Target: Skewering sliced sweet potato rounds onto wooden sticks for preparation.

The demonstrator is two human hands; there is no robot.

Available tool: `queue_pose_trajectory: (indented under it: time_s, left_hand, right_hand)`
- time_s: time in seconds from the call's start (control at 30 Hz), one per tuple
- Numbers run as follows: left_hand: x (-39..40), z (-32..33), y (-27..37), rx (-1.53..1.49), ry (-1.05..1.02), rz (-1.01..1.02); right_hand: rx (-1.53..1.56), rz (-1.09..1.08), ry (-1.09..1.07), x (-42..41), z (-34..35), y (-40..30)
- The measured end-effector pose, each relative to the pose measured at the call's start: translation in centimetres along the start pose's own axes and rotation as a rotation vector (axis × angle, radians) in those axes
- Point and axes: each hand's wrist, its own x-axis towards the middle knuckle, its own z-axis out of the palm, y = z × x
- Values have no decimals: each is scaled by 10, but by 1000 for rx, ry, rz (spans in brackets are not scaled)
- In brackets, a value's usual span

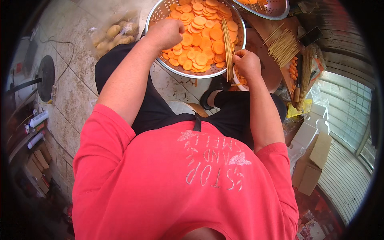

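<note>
A perforated metal colander full of round carrot slices is before me, near my knees. My left hand is over its left side with the fingers curled; whether anything is inside them is hidden. A bundle of thin bamboo skewers lies across the colander's right rim, its lower ends jutting past the edge. Just right of that bundle is my right hand, thumb and finger pinched on a skewer beside the others. Part of a second metal colander, holding carrot slices and sticks, shows at the top right.
More skewers lie on a wooden board at right, near a dark phone, small carrot pieces and a knife handle. A bag of potatoes sits on the tiled floor. Cardboard boxes stand at lower right.
</note>
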Motion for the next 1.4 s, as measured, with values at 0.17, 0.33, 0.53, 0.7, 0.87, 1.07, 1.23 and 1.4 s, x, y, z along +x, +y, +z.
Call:
queue_pose_trajectory:
  time_s: [0.17, 0.33, 0.53, 0.7, 0.87, 1.07, 1.23, 1.4]
  left_hand:
    - [-4, 26, 1, 10, -62, -7]
    - [10, 43, -5, 35, 63, -64]
    - [10, 46, 7, 100, -47, -174]
    - [10, 38, 9, -152, -105, -232]
    - [-17, 27, 20, -959, -152, -398]
    - [-38, 31, 17, -1369, -49, -432]
    - [-42, 31, 17, -1432, -4, -444]
    - [-44, 32, 18, -1455, 19, -426]
  right_hand:
    - [103, 74, 23, -8, -16, -2]
    - [391, -93, 141, -46, -16, 3]
    - [814, 33, -43, -110, 16, -2]
    - [1010, 46, -171, -139, 34, -5]
    - [1087, 70, -299, -146, 32, -12]
    - [1135, 30, -289, -146, 34, -10]
    - [1109, 44, -310, -151, 28, -15]
    - [1139, 41, -306, -153, 27, -16]
